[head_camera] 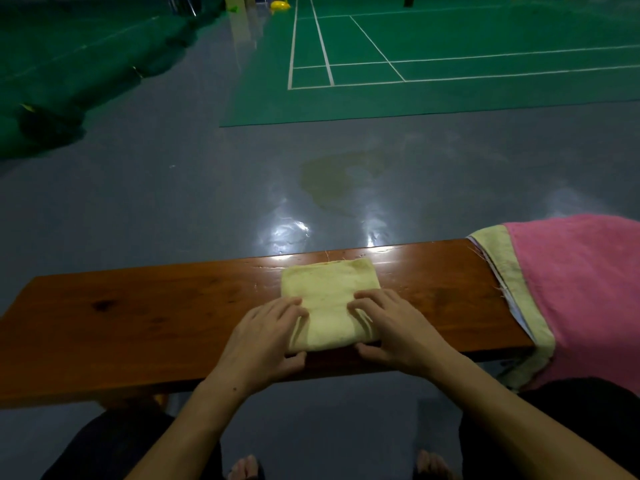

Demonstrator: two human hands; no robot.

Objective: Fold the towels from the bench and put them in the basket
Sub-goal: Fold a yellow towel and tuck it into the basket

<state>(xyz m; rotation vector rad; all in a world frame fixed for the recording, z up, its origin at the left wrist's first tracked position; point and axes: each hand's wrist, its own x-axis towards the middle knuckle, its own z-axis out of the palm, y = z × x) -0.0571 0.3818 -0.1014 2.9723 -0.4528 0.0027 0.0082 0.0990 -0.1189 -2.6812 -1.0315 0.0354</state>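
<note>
One towel folded on the desk, more waiting, no basket in my view.

The pale yellow terry towel (329, 299), folded to a small square, lies mid-desk; my left hand (266, 334) and right hand (391, 327) clasp its near corners, fingers on top, thumbs at the edge. On the glossy brown wooden desk (138, 313), a pink towel (581, 289) over another yellow towel (502, 271) drapes the right end, unfolded.

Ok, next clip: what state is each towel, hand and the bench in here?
Yellow towel: folded into a small square, flat on the bench.
Left hand: gripping the towel's left edge.
Right hand: gripping its right edge.
Pink towel: unfolded, draped over the bench's right end.
Bench: upright.
</note>
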